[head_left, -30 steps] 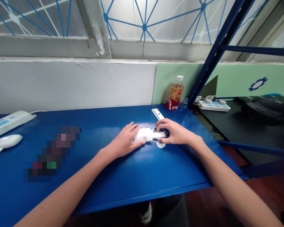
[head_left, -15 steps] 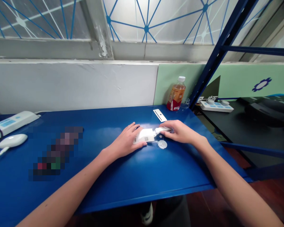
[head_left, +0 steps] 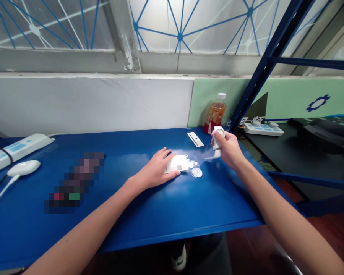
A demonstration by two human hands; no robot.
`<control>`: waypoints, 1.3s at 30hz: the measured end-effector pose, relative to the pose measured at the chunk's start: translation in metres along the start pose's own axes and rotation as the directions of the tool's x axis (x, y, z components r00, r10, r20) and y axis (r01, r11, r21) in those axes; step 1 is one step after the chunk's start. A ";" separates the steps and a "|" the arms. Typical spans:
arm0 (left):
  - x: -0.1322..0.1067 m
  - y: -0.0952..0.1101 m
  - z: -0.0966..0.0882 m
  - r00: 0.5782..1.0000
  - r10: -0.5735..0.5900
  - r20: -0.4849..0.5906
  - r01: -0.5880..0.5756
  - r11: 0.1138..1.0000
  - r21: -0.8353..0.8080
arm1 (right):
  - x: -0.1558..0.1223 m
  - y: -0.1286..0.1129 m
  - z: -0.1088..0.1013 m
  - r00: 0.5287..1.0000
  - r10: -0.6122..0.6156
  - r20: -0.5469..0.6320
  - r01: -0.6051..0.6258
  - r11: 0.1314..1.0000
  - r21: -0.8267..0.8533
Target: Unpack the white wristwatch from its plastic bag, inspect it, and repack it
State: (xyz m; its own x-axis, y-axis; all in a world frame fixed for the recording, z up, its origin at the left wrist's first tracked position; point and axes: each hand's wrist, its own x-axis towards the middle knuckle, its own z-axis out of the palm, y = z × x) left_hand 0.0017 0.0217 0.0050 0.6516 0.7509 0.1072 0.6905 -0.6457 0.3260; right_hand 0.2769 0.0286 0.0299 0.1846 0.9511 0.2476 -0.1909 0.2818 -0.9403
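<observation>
My left hand (head_left: 157, 170) rests on the blue table (head_left: 149, 214), its fingers curled against a small white boxy device (head_left: 179, 163) and pinning it down. Beside the device lie a small round white toothed disc (head_left: 196, 172) and some clear bits. My right hand (head_left: 228, 149) is lifted above the table, closed around a slim white part with a rounded top (head_left: 218, 139), held upright. A flat white strip with a dark hole (head_left: 195, 139) lies farther back on the table.
A bottle of amber drink (head_left: 216, 114) stands at the back right by a green panel. A white power strip (head_left: 20, 146) and a white mouse-like object (head_left: 23, 167) sit at the left. A blue rack post (head_left: 260, 65) and a black side table (head_left: 304, 152) stand to the right.
My right hand has pulled the slim white part away from the boxy device and raised it up and to the right. My left hand stays on the device.
</observation>
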 end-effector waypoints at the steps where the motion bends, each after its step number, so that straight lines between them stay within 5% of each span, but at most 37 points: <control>1: 0.000 0.001 0.000 1.000 -0.001 0.002 0.001 1.000 0.005 | 0.001 -0.002 0.002 0.997 0.073 0.019 -0.075 0.986 0.148; 4: 0.000 0.004 0.000 1.000 0.007 -0.007 -0.007 0.999 0.032 | 0.002 -0.013 0.012 0.948 0.281 0.152 -0.319 0.800 0.508; 8: 0.000 0.007 0.002 0.999 0.022 -0.039 -0.020 0.998 0.055 | 0.002 -0.029 0.034 0.842 0.463 0.278 -0.530 0.610 0.589; 12: -0.002 0.017 -0.005 0.983 0.106 -0.149 -0.112 0.993 -0.033 | 0.003 -0.029 0.057 0.806 0.403 0.433 -0.591 0.579 0.562; 15: -0.003 0.032 -0.011 0.942 0.176 -0.284 -0.243 0.945 -0.220 | 0.003 -0.017 0.068 0.804 0.361 0.472 -0.583 0.631 0.511; 17: -0.003 0.046 -0.012 0.928 0.107 -0.356 -0.253 0.883 -0.394 | 0.003 -0.007 0.070 0.830 0.322 0.455 -0.533 0.696 0.481; 19: -0.001 0.058 -0.010 0.948 -0.035 -0.318 -0.169 0.790 -0.590 | 0.002 0.001 0.069 0.852 0.279 0.443 -0.482 0.748 0.456; 22: 0.003 0.071 -0.008 0.986 -0.143 -0.084 -0.019 0.407 -0.913 | 0.001 0.006 0.065 0.860 0.226 0.457 -0.438 0.787 0.434; 25: 0.009 0.077 -0.010 0.983 -0.137 0.124 0.140 0.115 -0.983 | 0.001 0.006 0.062 0.849 0.189 0.494 -0.416 0.816 0.402; 29: 0.017 0.078 -0.014 0.962 -0.098 0.255 0.259 0.023 -0.966 | -0.002 0.007 0.063 0.828 0.199 0.523 -0.423 0.835 0.352; 39: 0.017 0.075 -0.004 0.967 -0.076 0.243 0.218 -0.249 -0.944 | -0.008 0.005 0.066 0.743 0.220 0.632 -0.555 0.731 0.398</control>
State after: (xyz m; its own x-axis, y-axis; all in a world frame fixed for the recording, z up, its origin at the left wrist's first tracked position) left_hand 0.0634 -0.0129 0.0345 0.6539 0.7416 -0.1498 -0.3261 0.4549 0.8287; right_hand 0.2108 0.0302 0.0390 -0.5142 0.8486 0.1246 -0.6255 -0.2717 -0.7314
